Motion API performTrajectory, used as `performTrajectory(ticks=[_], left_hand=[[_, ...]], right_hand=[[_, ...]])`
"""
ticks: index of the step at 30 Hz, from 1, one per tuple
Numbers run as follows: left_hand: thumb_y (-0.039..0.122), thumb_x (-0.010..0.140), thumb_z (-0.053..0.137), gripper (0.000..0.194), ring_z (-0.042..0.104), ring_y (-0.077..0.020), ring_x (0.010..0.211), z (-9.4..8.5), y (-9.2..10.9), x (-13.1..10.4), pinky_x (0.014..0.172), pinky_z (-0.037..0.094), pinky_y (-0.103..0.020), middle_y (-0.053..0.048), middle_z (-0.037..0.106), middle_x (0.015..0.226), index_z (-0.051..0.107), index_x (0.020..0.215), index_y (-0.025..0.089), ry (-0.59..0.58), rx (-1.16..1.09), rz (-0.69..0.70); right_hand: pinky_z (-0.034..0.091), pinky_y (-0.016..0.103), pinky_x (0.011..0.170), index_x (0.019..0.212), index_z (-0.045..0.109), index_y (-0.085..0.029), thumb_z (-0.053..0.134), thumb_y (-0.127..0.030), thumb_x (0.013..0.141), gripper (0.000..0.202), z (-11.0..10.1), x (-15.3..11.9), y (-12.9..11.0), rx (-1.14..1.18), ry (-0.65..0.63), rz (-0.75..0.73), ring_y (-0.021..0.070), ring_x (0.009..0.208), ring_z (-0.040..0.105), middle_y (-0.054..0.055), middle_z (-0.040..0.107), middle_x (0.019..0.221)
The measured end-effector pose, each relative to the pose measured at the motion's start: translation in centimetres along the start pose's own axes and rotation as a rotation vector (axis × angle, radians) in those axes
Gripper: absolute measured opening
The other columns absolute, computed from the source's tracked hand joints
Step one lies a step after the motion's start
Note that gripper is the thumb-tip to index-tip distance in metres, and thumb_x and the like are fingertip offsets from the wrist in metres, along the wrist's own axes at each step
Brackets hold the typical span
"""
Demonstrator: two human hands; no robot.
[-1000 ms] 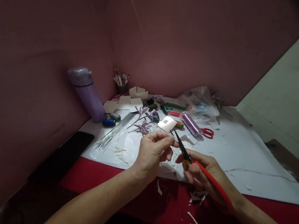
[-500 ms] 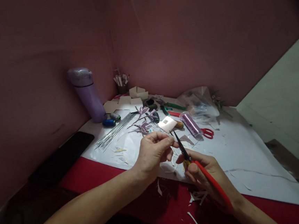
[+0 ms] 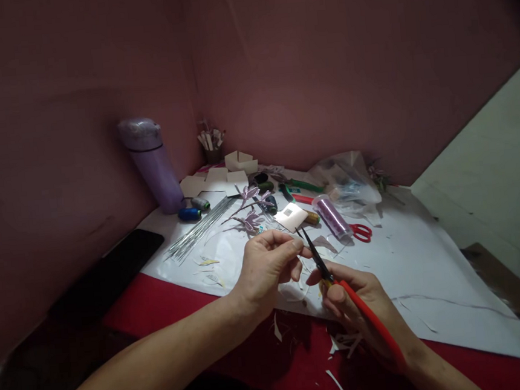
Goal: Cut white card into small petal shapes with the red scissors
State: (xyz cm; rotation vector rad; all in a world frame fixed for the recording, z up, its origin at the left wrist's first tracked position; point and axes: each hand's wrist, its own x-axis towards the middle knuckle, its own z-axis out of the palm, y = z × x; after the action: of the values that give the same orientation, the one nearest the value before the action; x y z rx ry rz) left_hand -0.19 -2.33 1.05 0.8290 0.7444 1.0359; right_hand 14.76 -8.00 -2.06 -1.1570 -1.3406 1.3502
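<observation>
Within the right hand (image 3: 358, 299), fingers and thumb are wrapped around the red handles of the scissors (image 3: 351, 294); the blades point up and away, tips slightly parted. Just beside the blades, the left hand (image 3: 270, 264) has thumb and forefinger pressed together; anything pinched there is too small to make out. Beneath both hands, white paper (image 3: 407, 273) overlies red cloth (image 3: 170, 312). Paper scraps (image 3: 346, 342) lie on the cloth, near the right hand. Directly beyond the tips: a card (image 3: 291, 216). Beyond and right of it: a thread tube (image 3: 332, 218), on its side. Beyond the left hand: purple flowers (image 3: 248, 193), then wires (image 3: 201, 227). Farther left, against the wall: a bottle (image 3: 154, 174).
</observation>
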Motion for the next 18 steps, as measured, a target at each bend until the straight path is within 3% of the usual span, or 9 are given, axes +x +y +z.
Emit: performTrajectory(ticks=[18], left_hand=[[0.018,0.073,0.063,0.015,0.043,-0.003,0.038,-0.11,-0.02,0.02,0.04,0.028,-0.017,-0.003,0.065,0.066,0.05,0.067,0.013,-0.016,0.004,0.015]], right_hand=[[0.013,0.02,0.038,0.077,0.057,-0.017,0.063,-0.058,0.071,0.042,0.19,-0.02,-0.17,0.023,0.02,0.056,0.0052,0.042,0.019,-0.008,0.028,0.048]])
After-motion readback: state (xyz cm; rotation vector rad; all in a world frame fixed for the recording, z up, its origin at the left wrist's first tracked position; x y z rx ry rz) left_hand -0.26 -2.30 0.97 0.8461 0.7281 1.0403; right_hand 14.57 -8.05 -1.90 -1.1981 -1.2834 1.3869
